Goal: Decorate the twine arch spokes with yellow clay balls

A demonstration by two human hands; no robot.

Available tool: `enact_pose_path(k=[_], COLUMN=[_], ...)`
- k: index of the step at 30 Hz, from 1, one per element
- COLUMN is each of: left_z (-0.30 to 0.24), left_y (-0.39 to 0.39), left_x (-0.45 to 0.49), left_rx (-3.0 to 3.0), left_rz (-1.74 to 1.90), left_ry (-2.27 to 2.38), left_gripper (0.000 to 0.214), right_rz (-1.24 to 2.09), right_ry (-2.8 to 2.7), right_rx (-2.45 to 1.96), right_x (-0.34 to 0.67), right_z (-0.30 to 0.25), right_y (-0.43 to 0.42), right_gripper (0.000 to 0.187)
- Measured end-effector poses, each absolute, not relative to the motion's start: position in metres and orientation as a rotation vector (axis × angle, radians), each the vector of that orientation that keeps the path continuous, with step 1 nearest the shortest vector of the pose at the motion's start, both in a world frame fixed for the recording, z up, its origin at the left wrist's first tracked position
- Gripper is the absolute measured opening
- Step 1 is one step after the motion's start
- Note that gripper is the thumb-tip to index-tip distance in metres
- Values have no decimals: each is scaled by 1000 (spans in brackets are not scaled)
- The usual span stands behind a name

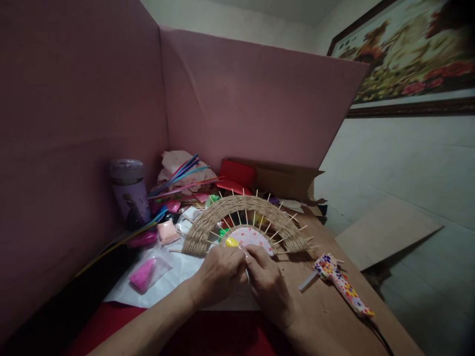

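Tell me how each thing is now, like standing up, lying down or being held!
Yellow packet: held between left hand and right hand; open or sealed, I can't tell.
Woven fan: arched in a half-ring.
Glue gun: lying on its side, glue stick poking out.
Purple tumbler: standing upright.
Pink lump: lying in a clear bag.
Pipe cleaners: lying loosely bunched.
Framed picture: hanging up.
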State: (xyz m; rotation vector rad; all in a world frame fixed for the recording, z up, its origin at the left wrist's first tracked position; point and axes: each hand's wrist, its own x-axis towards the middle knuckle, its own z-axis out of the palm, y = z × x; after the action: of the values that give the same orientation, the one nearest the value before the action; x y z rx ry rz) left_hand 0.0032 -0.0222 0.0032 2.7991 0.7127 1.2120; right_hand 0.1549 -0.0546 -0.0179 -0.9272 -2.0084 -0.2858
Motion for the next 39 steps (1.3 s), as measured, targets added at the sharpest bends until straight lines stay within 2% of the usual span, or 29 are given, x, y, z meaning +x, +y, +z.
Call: enact_pose_path(k=[4,8,13,15,19,21,24,30,39], left_z=[1,9,15,13,5,4,4,4,1], left_y=[-27,-30,-13,-7,-5,-7,-8,-5,-2], left_x=[6,5,-1,-1,4,5,6,4,2], left_rx=[2720,2514,1824,1673,1373,1296,1250,1206,1175], left_rz=[1241,1372,1572,1511,1179,1071,1084,1129,1142], left_ry=[713,803,1190,1139,856,767,753,799,822], left_gripper=[17,17,16,18,43,47,41,37,36], right_rz=[-88,297,841,926,1077,1157,1160,859,599], right_ry=[-1956,-1693,-1315,-1235,-1181,-1197,-1266,-1383,-1510], right_rx=[-990,-1068,-995,-951,-905,-916,-989,-1067,-1106], right_x=[151,152,155,155,156,158,159,157,157], right_z=[-20,-21,-19,-18,-15,-14,-13,-10,-17], right_y=[-51,-41,-35,-35,-34,-34,-35,-42,-40], right_gripper=[23,11,21,23,26,27,27,31,16])
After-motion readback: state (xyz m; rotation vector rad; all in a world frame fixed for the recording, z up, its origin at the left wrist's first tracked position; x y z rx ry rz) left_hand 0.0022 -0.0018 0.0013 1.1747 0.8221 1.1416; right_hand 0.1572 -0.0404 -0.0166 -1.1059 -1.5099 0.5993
